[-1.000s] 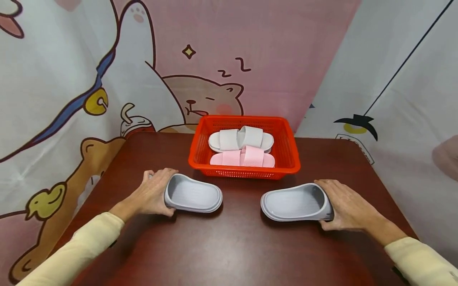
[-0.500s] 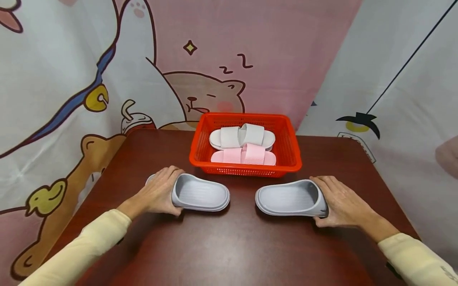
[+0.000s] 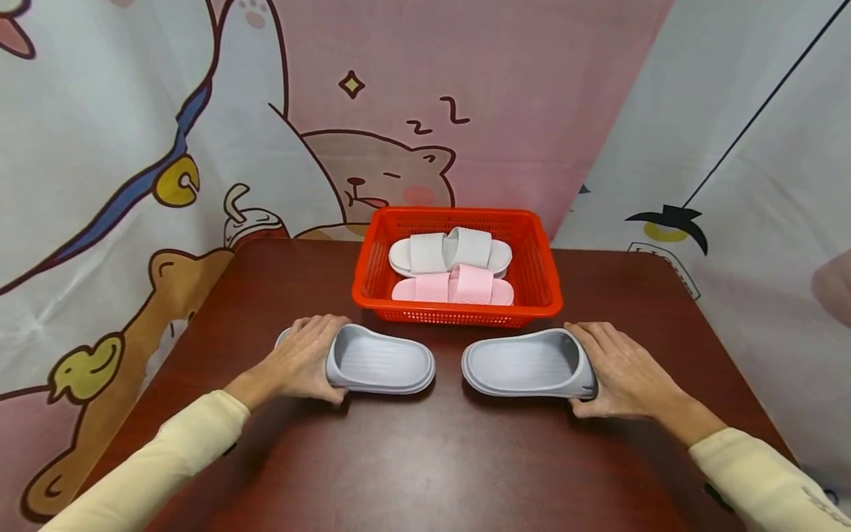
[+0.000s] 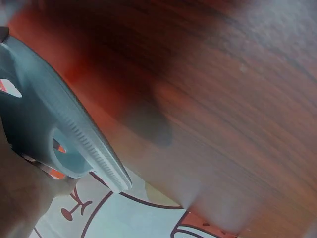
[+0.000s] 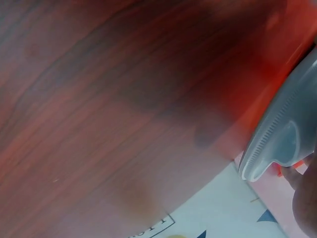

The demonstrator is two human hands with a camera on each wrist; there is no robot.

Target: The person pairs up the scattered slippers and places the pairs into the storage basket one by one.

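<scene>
Two grey slippers lie heel to heel with a narrow gap between them. My left hand grips the left slipper across its upper, thumb on the near side and fingers on the far side. Its toe end shows just past my knuckles. The right slipper is gripped likewise by my right hand, which hides its toe in the head view. In the left wrist view, the slipper's sole edge stands above the wood; the right wrist view has the other slipper's sole edge at the far right.
Behind the slippers stands a red plastic basket. Inside it lie white slippers at the back and pink slippers in front. The dark red-brown table backs onto a cartoon-printed curtain.
Both hands have moved inward with their slippers, left hand to the right and right hand to the left. The gap between the heels has narrowed. The basket's contents look the same.
</scene>
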